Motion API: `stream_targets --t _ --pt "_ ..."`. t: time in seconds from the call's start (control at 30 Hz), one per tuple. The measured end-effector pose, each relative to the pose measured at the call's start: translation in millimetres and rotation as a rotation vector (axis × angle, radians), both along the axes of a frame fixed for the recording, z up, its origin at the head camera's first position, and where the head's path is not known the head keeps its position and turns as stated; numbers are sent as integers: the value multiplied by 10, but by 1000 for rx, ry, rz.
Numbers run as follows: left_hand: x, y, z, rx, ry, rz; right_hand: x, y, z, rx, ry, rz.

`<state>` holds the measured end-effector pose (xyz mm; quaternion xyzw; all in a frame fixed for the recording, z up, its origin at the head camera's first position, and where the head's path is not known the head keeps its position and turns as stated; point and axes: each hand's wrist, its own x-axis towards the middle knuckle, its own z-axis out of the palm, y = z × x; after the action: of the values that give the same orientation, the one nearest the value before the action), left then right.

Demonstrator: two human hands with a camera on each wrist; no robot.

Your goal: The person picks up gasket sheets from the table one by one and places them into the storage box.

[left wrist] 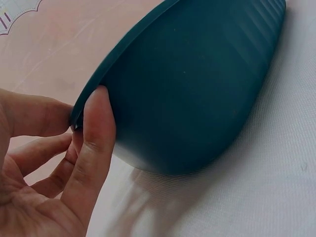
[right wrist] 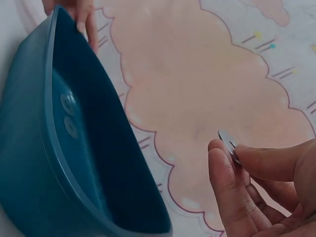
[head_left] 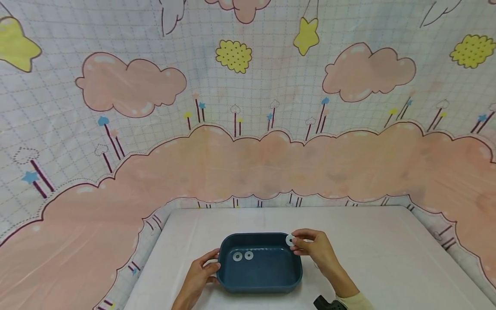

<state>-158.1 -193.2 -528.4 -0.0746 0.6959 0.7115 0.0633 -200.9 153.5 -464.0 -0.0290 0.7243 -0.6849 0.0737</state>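
A dark blue rectangular basin point(head_left: 267, 284) with rounded corners stands on the white table. Two flat white washers point(head_left: 249, 255) lie side by side on its floor, towards the left. At the basin's left end, my left hand point(head_left: 199, 273) pinches the rim, thumb on the outer wall in the left wrist view. Between thumb and fingertips of my right hand point(head_left: 315, 249) is a third washer point(right wrist: 228, 144), its centre hole showing in the head view. That washer overlaps the basin's far right corner in the head view.
The white tabletop point(head_left: 368, 241) stretches to both sides of the basin. Behind it hangs a cloth printed with clouds and stars point(head_left: 248, 168). A black device point(head_left: 329, 303) sits by the right sleeve at the bottom edge.
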Motion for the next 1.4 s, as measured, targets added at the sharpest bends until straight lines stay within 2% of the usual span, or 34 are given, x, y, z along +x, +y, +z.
stream_targets --t 0.33,0.53,0.97,1.4 --pt "-11 4 -20 -8 -3 -18 -2 -256 -53 -28 -21 12" --pt "-8 13 -16 -21 -5 -6 -18 -407 -105 -26 -29 28" --pt "-8 22 -12 -16 11 19 -42 -709 -172 -118 -47 109" --pt "1 9 -5 -14 11 13 -54 -1015 -277 -141 -80 180"
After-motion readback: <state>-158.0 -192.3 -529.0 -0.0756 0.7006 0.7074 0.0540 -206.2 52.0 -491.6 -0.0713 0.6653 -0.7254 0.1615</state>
